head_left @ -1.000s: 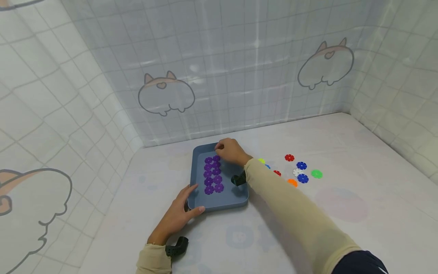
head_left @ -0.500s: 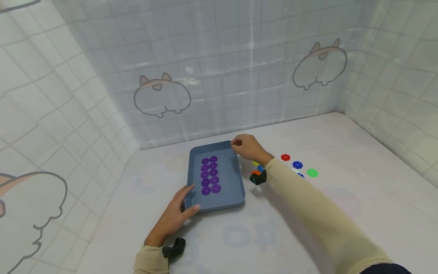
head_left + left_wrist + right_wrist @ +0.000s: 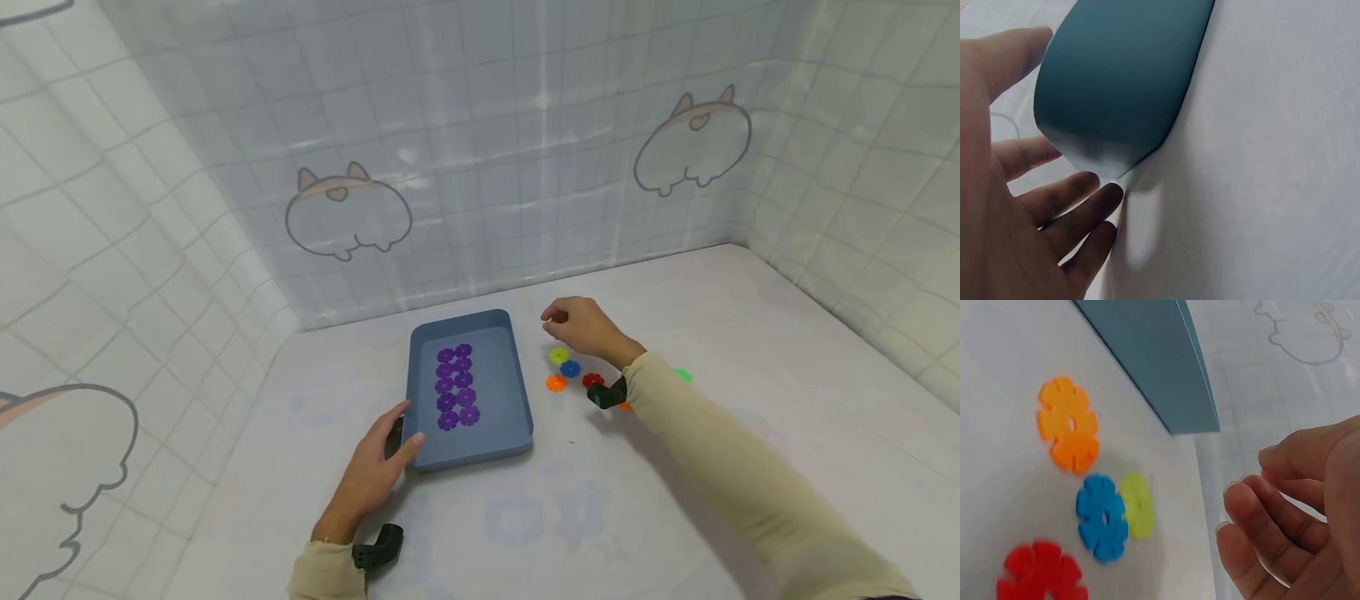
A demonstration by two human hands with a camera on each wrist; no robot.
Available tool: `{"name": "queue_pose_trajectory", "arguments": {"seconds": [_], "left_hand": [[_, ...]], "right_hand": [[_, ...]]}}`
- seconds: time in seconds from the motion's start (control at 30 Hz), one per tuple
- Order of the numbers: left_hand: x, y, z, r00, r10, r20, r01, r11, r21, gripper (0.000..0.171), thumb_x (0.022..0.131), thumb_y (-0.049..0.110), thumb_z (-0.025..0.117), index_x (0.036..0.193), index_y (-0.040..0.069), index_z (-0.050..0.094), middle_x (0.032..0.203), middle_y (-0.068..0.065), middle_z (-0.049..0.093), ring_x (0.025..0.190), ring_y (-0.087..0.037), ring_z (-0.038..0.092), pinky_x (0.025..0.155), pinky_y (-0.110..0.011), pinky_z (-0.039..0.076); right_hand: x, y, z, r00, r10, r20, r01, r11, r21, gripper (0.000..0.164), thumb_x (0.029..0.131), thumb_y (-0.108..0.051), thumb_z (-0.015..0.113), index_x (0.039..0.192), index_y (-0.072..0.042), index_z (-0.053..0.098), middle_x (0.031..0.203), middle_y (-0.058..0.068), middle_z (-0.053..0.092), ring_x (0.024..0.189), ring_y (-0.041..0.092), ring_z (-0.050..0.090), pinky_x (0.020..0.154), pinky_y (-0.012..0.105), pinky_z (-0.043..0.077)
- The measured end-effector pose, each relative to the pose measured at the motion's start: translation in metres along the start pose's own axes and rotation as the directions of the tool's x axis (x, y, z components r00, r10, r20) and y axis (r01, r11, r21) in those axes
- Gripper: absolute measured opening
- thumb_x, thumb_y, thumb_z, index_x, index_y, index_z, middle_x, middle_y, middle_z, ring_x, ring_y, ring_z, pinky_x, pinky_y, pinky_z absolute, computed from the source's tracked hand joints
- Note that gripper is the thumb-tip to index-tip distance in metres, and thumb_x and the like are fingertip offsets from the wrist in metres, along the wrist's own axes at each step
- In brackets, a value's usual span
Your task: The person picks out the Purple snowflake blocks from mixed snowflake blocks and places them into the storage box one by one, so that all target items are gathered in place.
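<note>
A blue-grey tray [image 3: 501,400] holds two columns of purple notched plastic discs [image 3: 447,402] laid flat side by side. My left hand [image 3: 367,477] is at its near left corner, fingers spread, with the thumb against the edge in the left wrist view. My right hand [image 3: 588,325] hovers beyond the tray's right side, fingers loosely bent and nothing between them. Below it on the table lie a yellow disc [image 3: 558,356], a blue disc [image 3: 1102,519], an orange disc [image 3: 1067,425] and a red disc [image 3: 1041,575].
A green disc [image 3: 682,375] shows just past the right sleeve [image 3: 720,450], and other loose discs are mostly hidden under that arm. White tiled-pattern sheeting [image 3: 480,183] walls the table at the back and both sides.
My right hand has gone from above the tray's far end to the right, out over the table beside the loose discs. The left hand stays at the tray corner.
</note>
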State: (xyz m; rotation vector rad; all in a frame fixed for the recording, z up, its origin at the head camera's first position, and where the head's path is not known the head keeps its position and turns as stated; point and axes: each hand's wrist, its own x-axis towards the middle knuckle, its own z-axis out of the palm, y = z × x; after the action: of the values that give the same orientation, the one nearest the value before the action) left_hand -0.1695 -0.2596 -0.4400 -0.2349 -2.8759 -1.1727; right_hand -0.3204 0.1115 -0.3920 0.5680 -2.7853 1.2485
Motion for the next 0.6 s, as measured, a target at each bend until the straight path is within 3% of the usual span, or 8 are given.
{"name": "queue_pose_trajectory", "arguments": {"seconds": [0.17, 0.33, 0.6], "left_hand": [[0.005, 0.001, -0.002, 0.999, 0.043, -0.029, -0.044, 0.999, -0.011, 0.069, 0.1, 0.051, 0.056, 0.156, 0.015, 0.036, 0.156, -0.012, 0.038, 0.139, -0.034, 0.042, 0.113, -0.056, 0.032], [0.007, 0.003, -0.005, 0.996, 0.063, -0.059, -0.061, 0.998, 0.036, 0.068, 0.101, 0.056, 0.051, 0.153, 0.013, 0.043, 0.151, -0.011, 0.046, 0.131, -0.032, 0.052, 0.107, -0.053, 0.042], [0.008, 0.001, -0.015, 0.991, 0.012, -0.132, 0.008, 0.989, 0.149, 0.061, 0.103, 0.054, 0.048, 0.145, 0.011, 0.054, 0.14, -0.009, 0.059, 0.119, -0.027, 0.062, 0.098, -0.049, 0.05]], "right_hand": [[-0.009, 0.009, -0.009, 1.0, 0.017, -0.017, -0.017, 1.0, -0.025, 0.027, 0.099, -0.019, 0.063, 0.118, -0.001, 0.07, 0.107, 0.01, 0.068, 0.093, 0.026, 0.061, 0.085, 0.041, 0.053], [-0.016, 0.017, -0.012, 1.0, 0.024, -0.02, -0.025, 0.999, -0.043, 0.028, 0.099, -0.019, 0.062, 0.118, 0.0, 0.07, 0.108, 0.011, 0.068, 0.094, 0.026, 0.061, 0.088, 0.043, 0.053], [-0.029, 0.029, -0.015, 0.998, 0.067, -0.007, -0.067, 0.997, -0.042, 0.028, 0.099, -0.021, 0.063, 0.119, -0.002, 0.07, 0.108, 0.01, 0.068, 0.097, 0.027, 0.06, 0.089, 0.043, 0.053]]}}
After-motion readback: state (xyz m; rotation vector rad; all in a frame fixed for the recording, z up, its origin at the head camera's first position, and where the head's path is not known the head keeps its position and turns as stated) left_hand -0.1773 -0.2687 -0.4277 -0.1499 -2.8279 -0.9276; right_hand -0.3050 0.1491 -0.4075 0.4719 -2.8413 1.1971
